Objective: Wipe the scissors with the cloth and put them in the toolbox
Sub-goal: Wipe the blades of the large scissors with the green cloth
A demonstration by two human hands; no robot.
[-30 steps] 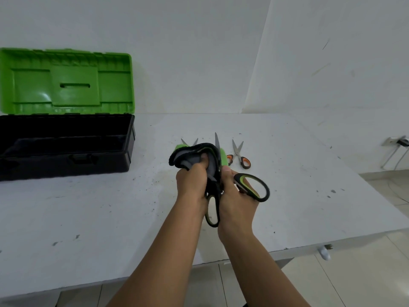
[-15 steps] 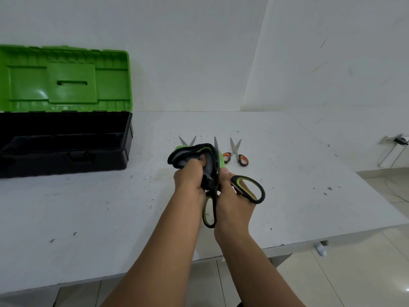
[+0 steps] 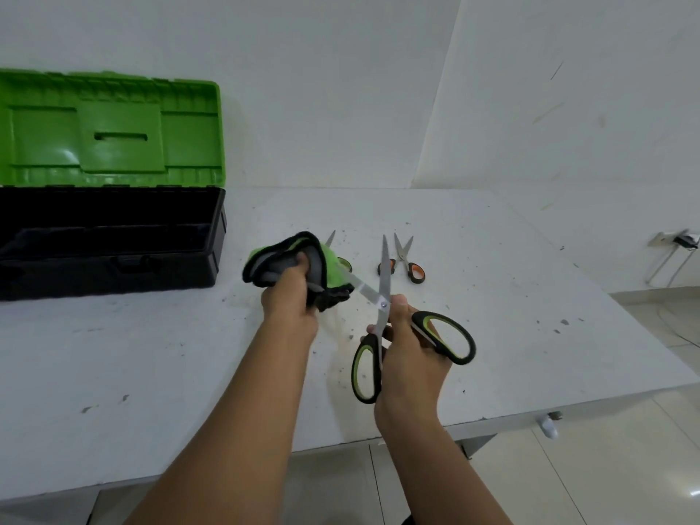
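Note:
My right hand point(image 3: 411, 346) grips the black-and-green scissors point(image 3: 443, 335) by the handles, above the table; the blades are spread open. One blade points up and away, the other runs left into the cloth. My left hand point(image 3: 289, 301) holds a bunched green, grey and black cloth point(image 3: 299, 255) wrapped around that blade. The toolbox point(image 3: 113, 236) stands open at the far left, black body with its green lid upright.
Orange-handled scissors point(image 3: 407, 259) lie on the white table point(image 3: 151, 354) behind my hands. Another pair's blade tip point(image 3: 330, 238) pokes out behind the cloth. The table's front edge is near me, with tiled floor below. A wall socket with cables is at right.
The scissor blades have spread open. My left hand has slid the cloth left and outward along one blade. My right hand has shifted right with the handles.

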